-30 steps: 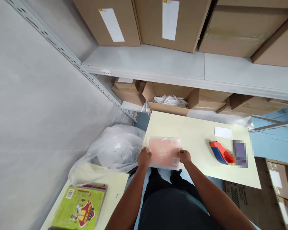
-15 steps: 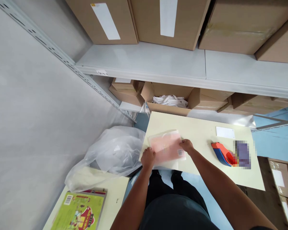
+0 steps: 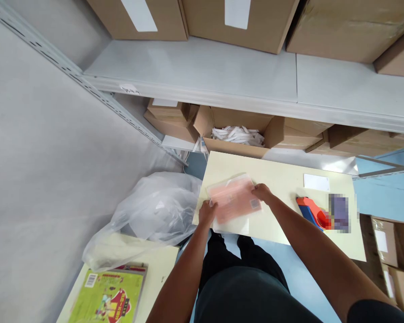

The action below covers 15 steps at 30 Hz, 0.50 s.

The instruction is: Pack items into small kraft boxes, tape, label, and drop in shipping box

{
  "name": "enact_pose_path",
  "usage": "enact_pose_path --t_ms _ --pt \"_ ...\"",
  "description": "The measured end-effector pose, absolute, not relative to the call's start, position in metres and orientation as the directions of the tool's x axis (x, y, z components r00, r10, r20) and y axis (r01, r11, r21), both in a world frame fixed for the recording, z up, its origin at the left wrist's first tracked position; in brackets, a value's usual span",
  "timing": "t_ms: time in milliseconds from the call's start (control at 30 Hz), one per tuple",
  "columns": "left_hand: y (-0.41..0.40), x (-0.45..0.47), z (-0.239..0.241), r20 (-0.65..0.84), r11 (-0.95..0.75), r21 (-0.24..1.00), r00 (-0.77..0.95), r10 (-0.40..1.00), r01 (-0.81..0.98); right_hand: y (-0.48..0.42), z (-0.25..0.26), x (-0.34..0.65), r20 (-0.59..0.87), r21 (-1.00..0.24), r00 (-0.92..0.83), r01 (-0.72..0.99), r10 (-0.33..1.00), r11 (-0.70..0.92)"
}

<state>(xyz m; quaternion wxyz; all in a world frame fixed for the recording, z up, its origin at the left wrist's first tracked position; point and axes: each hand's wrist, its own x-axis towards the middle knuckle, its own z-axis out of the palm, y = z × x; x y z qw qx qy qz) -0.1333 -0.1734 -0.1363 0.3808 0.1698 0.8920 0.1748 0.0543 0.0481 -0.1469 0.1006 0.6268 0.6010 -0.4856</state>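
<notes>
Left hand: the person's left hand pinches the left edge of a pink packet, fingers bent over it.
Right hand: the right hand grips the opposite edge, thumb and fingers closed on it.
Pink packet: the pink packet is flat, thin and rectangular, in glossy, see-through film, and slanted above the near left part of the bench; whether it touches the surface is hard to tell. A small greyish patch marks its right end.
Bench: the bench is smooth and pale cream. Towards its right end are a curved red-and-blue plastic tool, a white card and a pixelated purple patch.
Left side: a billowy, translucent plastic bag slumps beside a second cream surface, which bears a bright green printed book.
Room: grey metal shelving carries brown cardboard boxes; one open box holds crumpled-looking white pieces. The wall is grey, the floor pale blue.
</notes>
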Motion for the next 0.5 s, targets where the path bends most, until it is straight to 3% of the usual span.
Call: enact_pose_path --t_ms 267,500 --pt "-0.192 -0.137 -0.141 -0.609 0.826 0.554 -0.624 0.489 0.105 -0.039 -0.128 0.108 -0.803 -0.538 -0.166 0.616 0.572 -0.576" --pt "-0.189 -0.145 -0.140 -0.618 0.802 0.588 -0.579 0.532 0.108 -0.080 -0.122 0.118 -0.815 -0.563 -0.155 0.440 0.558 -0.700"
